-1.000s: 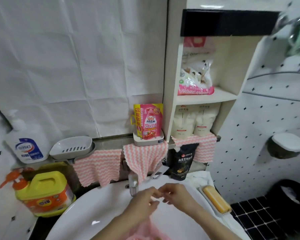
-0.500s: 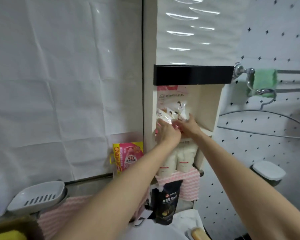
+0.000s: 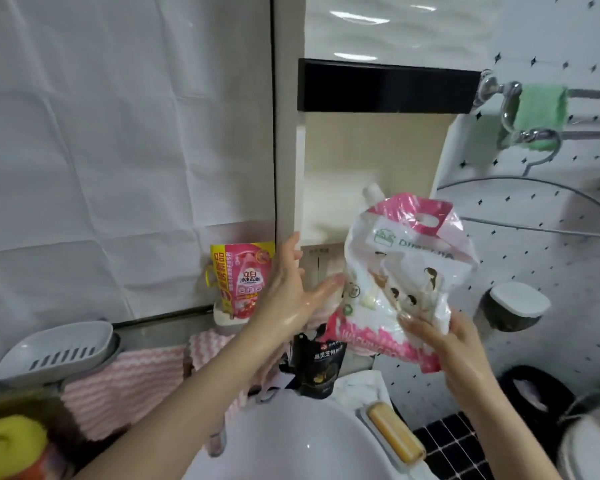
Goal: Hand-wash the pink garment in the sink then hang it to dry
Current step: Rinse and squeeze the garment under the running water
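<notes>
A pink and white washing-powder pouch [image 3: 402,271] with a white spout hangs in the air in front of the open shelf niche [image 3: 361,188]. My right hand [image 3: 440,337] grips its lower right side. My left hand [image 3: 291,289] is wet and spread, its fingertips touching the pouch's left edge. The white sink [image 3: 291,441] lies below at the bottom middle. The pink garment is out of view.
A pink detergent refill [image 3: 243,278] stands on the ledge at left, with pink striped cloths [image 3: 125,382] draped below. A black pouch [image 3: 321,365] hangs under the shelf. A yellow soap bar [image 3: 394,433], a grey soap dish [image 3: 56,351] and a towel rail with a green cloth [image 3: 537,114] surround the sink.
Both hands rose from the sink to the shelf and took the pouch; it is now off the shelf and lower, held in front of the niche.
</notes>
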A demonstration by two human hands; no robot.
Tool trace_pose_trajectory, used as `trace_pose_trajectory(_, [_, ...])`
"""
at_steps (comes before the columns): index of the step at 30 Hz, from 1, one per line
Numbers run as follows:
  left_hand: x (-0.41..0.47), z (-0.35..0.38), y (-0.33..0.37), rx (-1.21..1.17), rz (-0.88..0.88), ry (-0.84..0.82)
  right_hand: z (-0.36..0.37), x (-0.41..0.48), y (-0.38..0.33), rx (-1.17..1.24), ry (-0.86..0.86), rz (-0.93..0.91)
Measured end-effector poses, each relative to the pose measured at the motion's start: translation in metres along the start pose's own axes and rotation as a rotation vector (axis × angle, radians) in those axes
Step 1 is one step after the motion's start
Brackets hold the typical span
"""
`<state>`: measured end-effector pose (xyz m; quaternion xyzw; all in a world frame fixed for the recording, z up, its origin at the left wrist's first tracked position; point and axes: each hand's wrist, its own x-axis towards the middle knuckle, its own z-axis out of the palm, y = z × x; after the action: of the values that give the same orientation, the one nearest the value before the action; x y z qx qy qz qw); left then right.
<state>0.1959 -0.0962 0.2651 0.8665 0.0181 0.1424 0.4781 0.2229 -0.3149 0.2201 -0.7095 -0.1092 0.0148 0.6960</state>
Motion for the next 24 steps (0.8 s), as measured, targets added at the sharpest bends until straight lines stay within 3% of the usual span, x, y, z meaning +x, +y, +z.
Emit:
trace_pose_trajectory(2, [-0.018, 0.008, -0.023, -0.157, -0.226, -0.338, 0.005, -0.024, 0.031, -0.015, -0.036, 0.100])
trace_pose_trajectory(4, [-0.042, 0.027, -0.057, -0.278, -0.287, -0.520, 0.011, -0.042, 0.059, -0.009, -0.081, 0.199])
trace_pose_trajectory(7, [-0.078, 0.053, -0.105, -0.333, -0.273, -0.442, 0.016, -0.060, 0.094, -0.061, -0.186, 0.363])
trace_pose_trajectory(11, [-0.115, 0.070, -0.129, -0.411, -0.272, -0.396, 0.021, -0.071, 0.112, -0.145, -0.460, 0.493])
trace_pose_trajectory(15, [-0.116, 0.062, -0.134, -0.194, -0.242, -0.441, 0.035, -0.074, 0.116, -0.094, -0.422, 0.395])
trace_pose_trajectory(17, [-0.102, 0.044, -0.132, -0.169, -0.244, -0.296, 0.037, -0.075, 0.120, -0.076, -0.383, 0.363])
trace_pose_trajectory(19, [-0.088, 0.023, -0.125, -0.214, -0.134, -0.153, 0.038, -0.076, 0.121, -0.090, -0.388, 0.368])
trace_pose_trajectory(21, [-0.081, 0.008, -0.112, -0.144, -0.020, -0.174, 0.040, -0.079, 0.124, -0.101, -0.426, 0.379])
trace_pose_trajectory(24, [-0.078, 0.005, -0.106, -0.087, -0.005, -0.232, 0.040, -0.084, 0.128, -0.094, -0.485, 0.412])
